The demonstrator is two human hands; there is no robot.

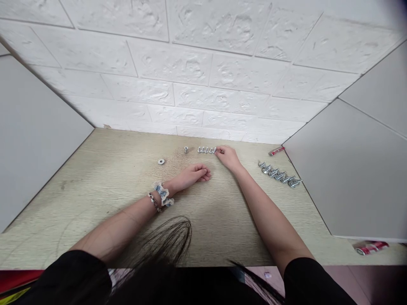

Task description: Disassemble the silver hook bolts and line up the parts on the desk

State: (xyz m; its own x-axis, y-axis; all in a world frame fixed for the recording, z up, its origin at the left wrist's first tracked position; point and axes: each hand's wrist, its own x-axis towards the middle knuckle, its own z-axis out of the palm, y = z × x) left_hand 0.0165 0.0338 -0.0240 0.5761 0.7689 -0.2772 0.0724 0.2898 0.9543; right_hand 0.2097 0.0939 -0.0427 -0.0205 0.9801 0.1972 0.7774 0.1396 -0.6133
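Right hand (226,158) in, fingers pinching the row's three-o'clock bolt (215,150), left hand (192,174) loosely curled, can't tell its hold, washer (161,162) at its ten o'clock

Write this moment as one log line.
right hand: at right end of silver metal bolt row; left hand: loosely curled, apart from bolts

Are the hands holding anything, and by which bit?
The right hand is at the end bolt, near its top; whether it grips or just touches can't be told. Nothing shows in the left hand.
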